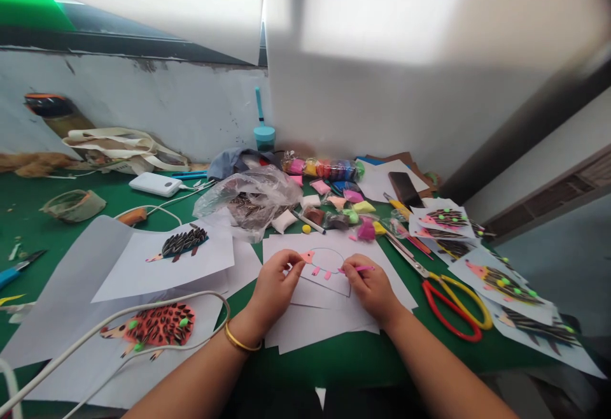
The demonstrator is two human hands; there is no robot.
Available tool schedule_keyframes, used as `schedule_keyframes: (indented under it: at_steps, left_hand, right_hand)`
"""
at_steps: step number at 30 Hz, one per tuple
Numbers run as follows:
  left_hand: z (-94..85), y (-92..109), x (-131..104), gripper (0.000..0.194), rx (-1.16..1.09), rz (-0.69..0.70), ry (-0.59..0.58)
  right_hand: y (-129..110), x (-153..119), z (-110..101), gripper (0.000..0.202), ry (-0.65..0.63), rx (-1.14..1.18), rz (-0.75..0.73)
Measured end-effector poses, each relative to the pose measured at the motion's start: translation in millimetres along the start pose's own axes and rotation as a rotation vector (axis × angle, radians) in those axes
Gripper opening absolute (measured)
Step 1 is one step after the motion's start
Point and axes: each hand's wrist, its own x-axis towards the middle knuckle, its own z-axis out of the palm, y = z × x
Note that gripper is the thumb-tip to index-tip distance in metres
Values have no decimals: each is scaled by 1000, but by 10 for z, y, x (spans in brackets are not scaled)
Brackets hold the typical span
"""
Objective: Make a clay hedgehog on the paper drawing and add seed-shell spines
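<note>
A small white card (329,284) lies on white sheets, bearing a hedgehog outline with a peach clay head (308,257) and pink clay feet (327,275). My right hand (368,286) grips a thin pink modelling tool (366,268), its tip at the right end of the outline. At the card's left edge, my left hand (277,288) has thumb and forefinger pinched together beside the snout. Whatever those fingers hold, if anything, is hidden. A gold bangle (242,342) circles the left wrist.
Clay packets (338,202) and a plastic bag of sunflower seeds (252,205) stand behind the sheets. Red and yellow scissors (453,309) lie right, near finished hedgehog cards (506,285). A white cable (143,307) crosses a red hedgehog picture (162,325) at left. A phone (405,188) lies farther back.
</note>
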Motion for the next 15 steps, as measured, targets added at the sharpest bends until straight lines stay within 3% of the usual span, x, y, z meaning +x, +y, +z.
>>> schedule_keyframes:
  at_steps: [8,15]
  left_hand:
    - [139,223,-89,24,-699,-310,-64]
    - [166,236,-111,26,-868,-392,-52]
  right_hand:
    - [-227,-104,59,17,41,118,-29]
    - [-382,-218,174,17,54,202,-146]
